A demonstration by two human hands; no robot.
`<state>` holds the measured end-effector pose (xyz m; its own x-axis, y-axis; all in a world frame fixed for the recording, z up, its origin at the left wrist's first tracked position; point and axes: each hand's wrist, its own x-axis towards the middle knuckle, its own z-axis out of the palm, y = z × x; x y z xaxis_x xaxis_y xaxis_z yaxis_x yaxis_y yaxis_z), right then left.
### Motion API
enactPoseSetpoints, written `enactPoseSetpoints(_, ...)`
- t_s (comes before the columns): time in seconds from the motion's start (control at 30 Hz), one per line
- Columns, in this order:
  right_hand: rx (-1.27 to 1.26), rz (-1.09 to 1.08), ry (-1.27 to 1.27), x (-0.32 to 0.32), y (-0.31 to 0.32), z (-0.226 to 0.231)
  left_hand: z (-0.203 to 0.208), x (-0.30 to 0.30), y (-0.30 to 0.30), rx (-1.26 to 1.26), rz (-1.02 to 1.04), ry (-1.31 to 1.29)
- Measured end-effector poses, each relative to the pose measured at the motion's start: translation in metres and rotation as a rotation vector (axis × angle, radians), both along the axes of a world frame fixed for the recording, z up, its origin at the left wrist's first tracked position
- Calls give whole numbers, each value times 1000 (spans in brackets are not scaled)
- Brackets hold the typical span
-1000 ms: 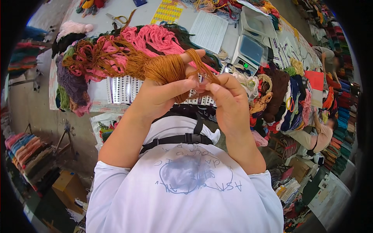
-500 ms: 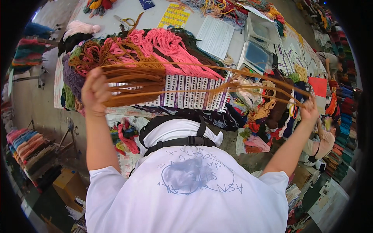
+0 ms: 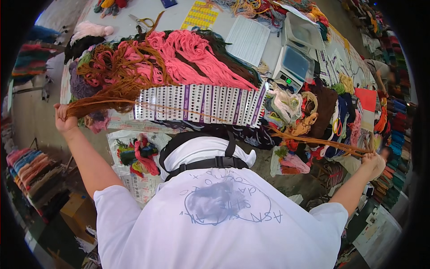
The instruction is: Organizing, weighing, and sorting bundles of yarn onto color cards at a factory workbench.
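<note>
At the table's left edge my left hand (image 3: 66,119) is closed round one end of a bundle of brown yarn (image 3: 101,99). A few thin threads trail from this bundle rightward across a row of white hole-punched cards (image 3: 197,104). Far out to the right, my right hand (image 3: 371,163) is closed on a thinner length of brown strands (image 3: 313,140), stretched toward the table's middle. Behind the cards lies a heap of pink yarn (image 3: 192,54), with tangled brown yarn (image 3: 118,67) on its left part.
Scissors (image 3: 145,20), a yellow label sheet (image 3: 199,16) and a printed white sheet (image 3: 247,40) lie farther back. A scale (image 3: 293,67) stands right of them. Mixed yarn skeins (image 3: 309,112) cover the right side. A co-worker's arm (image 3: 380,74) shows at far right.
My hands have moved wider apart and nearer to me. The brown strands spanning between them have come apart into a left bundle and a right length. The scale's display now shows.
</note>
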<state>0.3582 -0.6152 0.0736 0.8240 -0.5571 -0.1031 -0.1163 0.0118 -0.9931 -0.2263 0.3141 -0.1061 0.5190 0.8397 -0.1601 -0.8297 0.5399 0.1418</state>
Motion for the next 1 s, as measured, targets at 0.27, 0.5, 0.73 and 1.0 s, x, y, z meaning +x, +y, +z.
enactPoseSetpoints(0.27, 17, 782, 233, -107, 313, -88, 41, 177, -210, 75, -681, -319)
enactPoseSetpoints(0.5, 65, 1202, 137, -202, 484, -84, 29, 219, -265, 171, -1047, -357)
enactPoseSetpoints(0.73, 98, 1338, 69, -240, 526, -66, 33, 229, -282, 183, -988, -447)
enactPoseSetpoints(1.0, -145, 1617, 237, -256, 531, -57, 36, 238, -281, 410, -832, -410)
